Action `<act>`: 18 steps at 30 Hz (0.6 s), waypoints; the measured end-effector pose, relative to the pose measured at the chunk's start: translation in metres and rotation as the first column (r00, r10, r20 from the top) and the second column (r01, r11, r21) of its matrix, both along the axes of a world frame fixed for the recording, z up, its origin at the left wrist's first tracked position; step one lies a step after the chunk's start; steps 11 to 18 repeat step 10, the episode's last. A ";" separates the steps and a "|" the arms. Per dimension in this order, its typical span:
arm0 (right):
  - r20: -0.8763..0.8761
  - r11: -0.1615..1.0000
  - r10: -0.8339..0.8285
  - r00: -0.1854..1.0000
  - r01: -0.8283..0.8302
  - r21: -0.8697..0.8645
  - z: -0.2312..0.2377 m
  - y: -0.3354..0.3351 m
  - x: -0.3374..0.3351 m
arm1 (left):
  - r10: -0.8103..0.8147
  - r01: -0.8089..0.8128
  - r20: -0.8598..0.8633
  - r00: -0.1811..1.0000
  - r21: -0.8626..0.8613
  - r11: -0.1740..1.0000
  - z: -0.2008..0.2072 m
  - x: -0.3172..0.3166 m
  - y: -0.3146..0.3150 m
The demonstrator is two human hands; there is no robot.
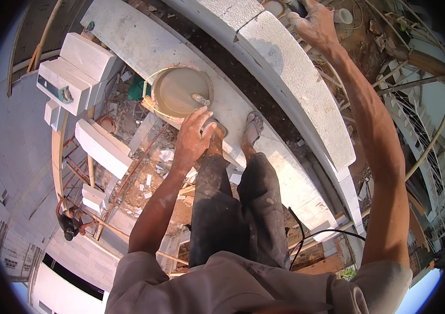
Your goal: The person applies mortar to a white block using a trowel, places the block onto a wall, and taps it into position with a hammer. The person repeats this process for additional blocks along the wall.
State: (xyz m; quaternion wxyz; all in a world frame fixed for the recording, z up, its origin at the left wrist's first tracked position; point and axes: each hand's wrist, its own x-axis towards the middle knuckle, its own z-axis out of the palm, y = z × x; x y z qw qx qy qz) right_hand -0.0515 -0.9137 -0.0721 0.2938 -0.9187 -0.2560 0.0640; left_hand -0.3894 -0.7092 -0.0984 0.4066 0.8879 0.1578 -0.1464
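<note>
My left hand point(193, 136) hovers by the near rim of a round bucket point(154, 86), fingers stretched and somewhat apart, holding nothing. The bucket holds grey-beige slurry point(178, 91), and its wire handle lies over to the left. A short pale, mottled thing point(200, 99) pokes out of the slurry on the right side; its lower part is hidden. At the top of the view, my right hand point(314, 23) reaches past a white block wall point(295, 78). Its fingers curl round something dark point(297, 7), cut off by the picture's edge. A damp grey patch marks the wall's top.
I stand in sandals on a pale plank point(290, 175) beside a narrow gap along the wall. Stacked white blocks point(83, 68) stand at the left above rubble. Poles and another person point(70, 222) show lower down at left. A white cup point(343, 16) sits beyond the wall.
</note>
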 end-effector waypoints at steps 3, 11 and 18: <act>-0.212 0.977 -0.196 0.957 0.210 0.044 0.028 -0.101 -0.041 | -0.205 0.207 0.265 0.942 0.022 0.978 -0.005 0.074 -0.042; -0.353 0.870 -0.458 0.816 0.494 0.011 0.027 -0.236 -0.095 | -0.879 0.791 0.059 0.474 0.409 0.454 0.009 0.199 -0.159; -0.353 0.870 -0.458 0.816 0.494 0.011 0.027 -0.236 -0.095 | -0.879 0.791 0.059 0.474 0.409 0.454 0.009 0.199 -0.159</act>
